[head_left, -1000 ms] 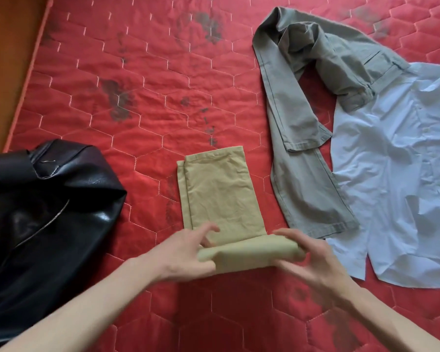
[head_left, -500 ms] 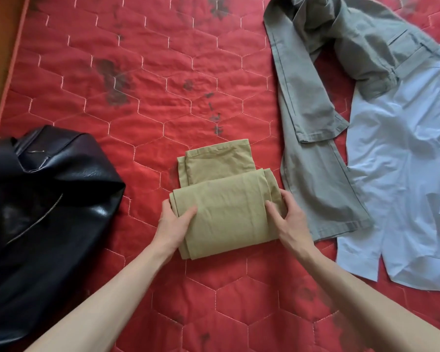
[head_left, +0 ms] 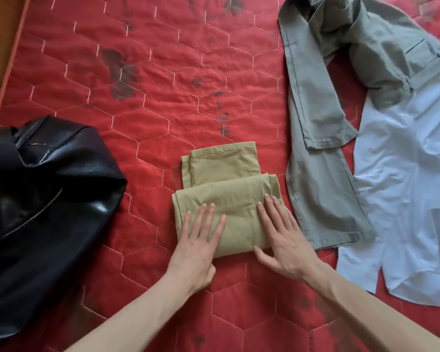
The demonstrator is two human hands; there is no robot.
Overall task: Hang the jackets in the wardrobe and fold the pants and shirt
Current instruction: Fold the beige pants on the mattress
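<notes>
Both the left hand (head_left: 197, 243) and the right hand (head_left: 281, 237) press flat, fingers straight, on the folded khaki cotton pants (head_left: 229, 191) under them.

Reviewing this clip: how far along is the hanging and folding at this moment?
Done: nothing fully. In hand: the tan pants are folded into a compact stack, with the left hand and right hand pressing flat on top. Left: the black leather jacket and grey jacket lie unhung on the red mattress; the light blue shirt lies unfolded.
</notes>
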